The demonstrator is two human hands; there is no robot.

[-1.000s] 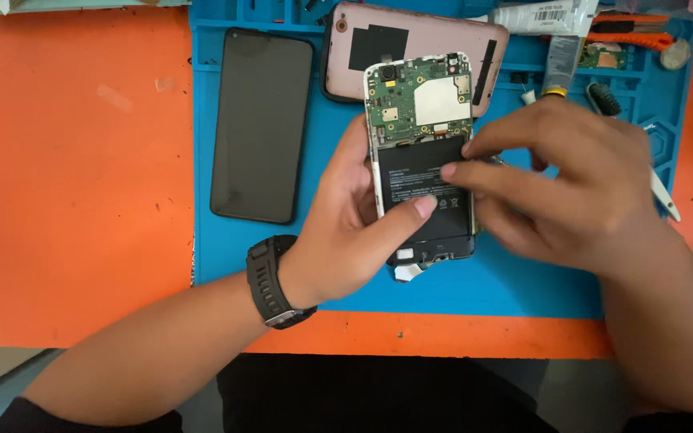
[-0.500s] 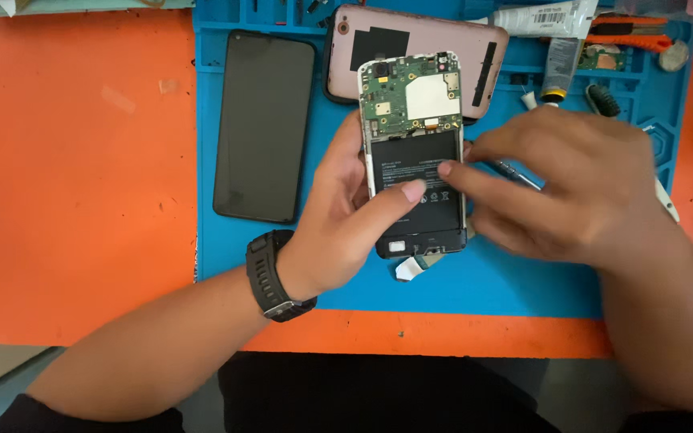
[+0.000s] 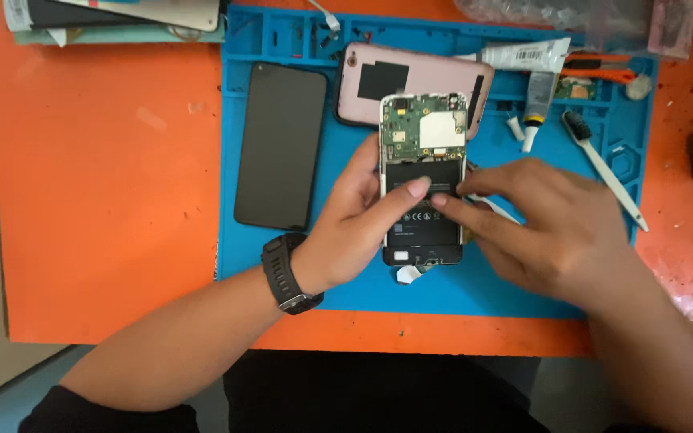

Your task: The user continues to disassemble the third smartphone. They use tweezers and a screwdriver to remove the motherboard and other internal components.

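The opened white-framed phone with bare green circuit board and black battery (image 3: 423, 192) sits mid blue silicone mat (image 3: 346, 273), gripped by the curled left hand (image 3: 354, 228) from nine o'clock; right hand (image 3: 551, 228), at three o'clock, fingertips on the battery.

I count one opened phone (image 3: 423, 192), one black screen panel (image 3: 280, 146), one pink back cover (image 3: 411, 80), two glue tubes (image 3: 523, 56), one brush (image 3: 603, 164).

Right hand (image 3: 559, 232) hides the opened phone's (image 3: 423, 188) right edge and whatever thin tool it pinches; clear bag (image 3: 555, 12) and papers (image 3: 114, 16) cut off at top edge; small green board (image 3: 579, 88) too small to read.
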